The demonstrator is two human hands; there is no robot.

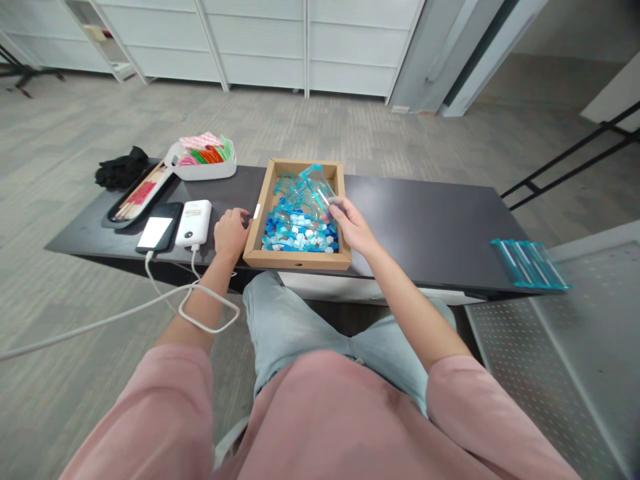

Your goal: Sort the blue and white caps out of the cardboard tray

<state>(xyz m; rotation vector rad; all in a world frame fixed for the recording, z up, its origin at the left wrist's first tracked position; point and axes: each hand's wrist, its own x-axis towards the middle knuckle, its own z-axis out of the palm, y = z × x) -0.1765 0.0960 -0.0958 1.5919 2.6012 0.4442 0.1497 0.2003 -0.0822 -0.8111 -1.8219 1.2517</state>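
A cardboard box point(297, 260) sits at the table's front edge. Inside lie many small blue and white pieces point(300, 239), with clear plastic parts edged in bright blue point(290, 193) heaped over them. My right hand point(353, 225), at the box's right wall, pinches a clear plastic piece with blue edges point(320, 189), tilted above the heap. Just outside the left wall, my left hand point(233, 232) rests on the table with its fingers curled. Something small and dark shows at its fingertips, too little of it to name.
On the dark table point(415, 220), a white phone-sized device point(194, 223) and a phone point(159, 227) trail white cables point(125, 327). Behind them are a black tray point(143, 193), a white basket point(205, 172) and black cloth point(121, 170). Blue-edged clear plastic pieces point(530, 265) lie at far right.
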